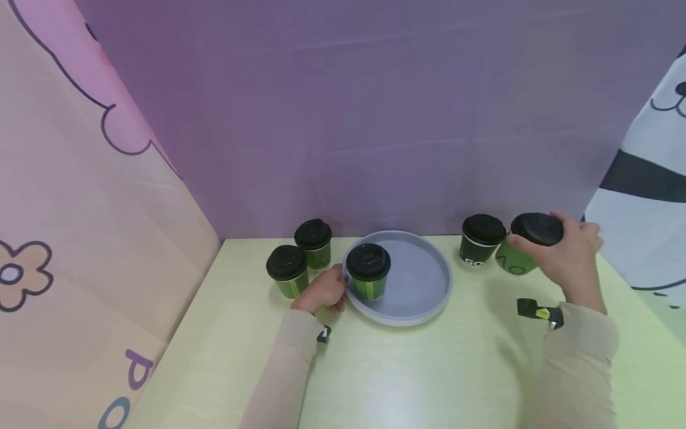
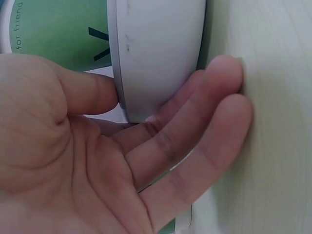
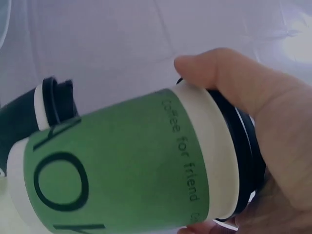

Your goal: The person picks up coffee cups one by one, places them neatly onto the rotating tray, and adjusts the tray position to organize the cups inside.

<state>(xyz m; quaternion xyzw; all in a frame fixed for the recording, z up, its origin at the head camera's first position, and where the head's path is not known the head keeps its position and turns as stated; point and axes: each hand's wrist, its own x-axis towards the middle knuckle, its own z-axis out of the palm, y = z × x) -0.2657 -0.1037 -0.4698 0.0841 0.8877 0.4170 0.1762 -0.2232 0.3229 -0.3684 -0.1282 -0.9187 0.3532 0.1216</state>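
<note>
The held green cup (image 1: 513,257) is at the right of the surface (image 1: 402,375), leaning a little; whether its base touches down, I cannot tell. The right hand (image 1: 574,256) has its fingers spread to the cup's width and closed around the upper part, thumb by the pale rim and black lid. With the grip so high, the lid could pop loose if it is not pressed on firmly, and the cup could drop or spill. The dark cup (image 1: 477,249) stands right beside it, so a sideways swing might knock that one over.

The left hand (image 1: 323,289) pinches the edge of the round gray tray (image 1: 417,274), thumb on the rim, fingers half curled against the outer wall. Lifting or jerking that edge could topple the tray cup (image 1: 370,287), which stands upright near the same side. The left wrist also lies close to the front left cup (image 1: 289,274) and could bump it; the rear left cup (image 1: 316,245) stands just behind.

The tray contains that single cup. All five cups wear black lids, so whatever they contain is hidden.
</note>
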